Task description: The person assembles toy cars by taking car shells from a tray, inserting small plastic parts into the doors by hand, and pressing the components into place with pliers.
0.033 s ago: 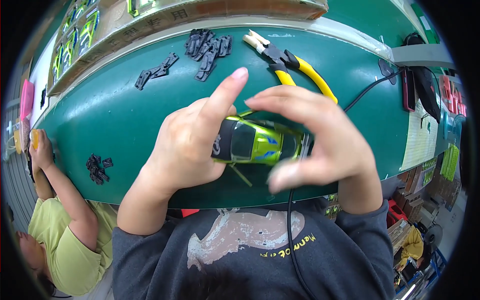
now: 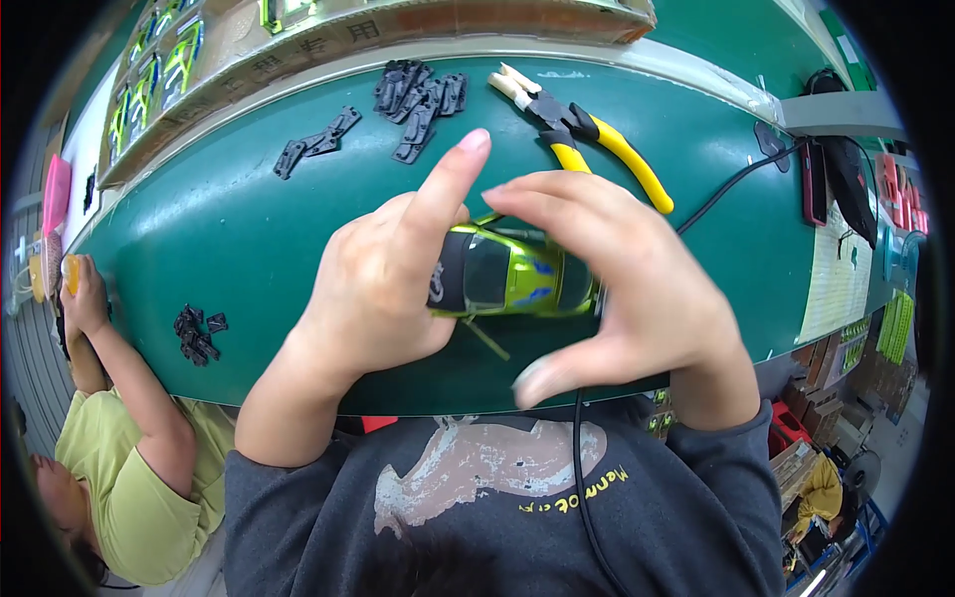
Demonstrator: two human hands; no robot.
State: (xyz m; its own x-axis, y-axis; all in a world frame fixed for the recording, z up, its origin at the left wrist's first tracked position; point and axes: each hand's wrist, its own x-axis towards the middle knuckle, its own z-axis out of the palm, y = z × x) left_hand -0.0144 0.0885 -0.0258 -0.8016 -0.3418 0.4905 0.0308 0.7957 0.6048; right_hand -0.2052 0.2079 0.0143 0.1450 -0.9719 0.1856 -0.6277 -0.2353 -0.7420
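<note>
A glossy lime-green toy car body [image 2: 527, 279] with a black left end, dark windows and blue marks on its roof is above the green bench. My left hand [image 2: 373, 274] grips its black end, the index finger pointing up and away; the other fingertips are hidden. Around the car's right end curves my right hand [image 2: 647, 279], thumb and fingers spread wide. Whether that palm touches the car I cannot tell. Thin green strips stick out at the car's far and near sides. Beyond the hands lie pliers [image 2: 597, 134] with yellow handles and pale-wrapped jaws.
Small black plastic parts [image 2: 418, 104] lie in a pile at the far side, with smaller black pieces [image 2: 199, 333] at the left. A cardboard box [image 2: 298, 55] of green parts stands behind. A black cable [image 2: 736, 184] crosses the right side. Another person [image 2: 139, 468] sits at the left.
My right thumb has swung away from the car toward me, so the right hand is spread wider. The left hand keeps its grip on the toy car body.
</note>
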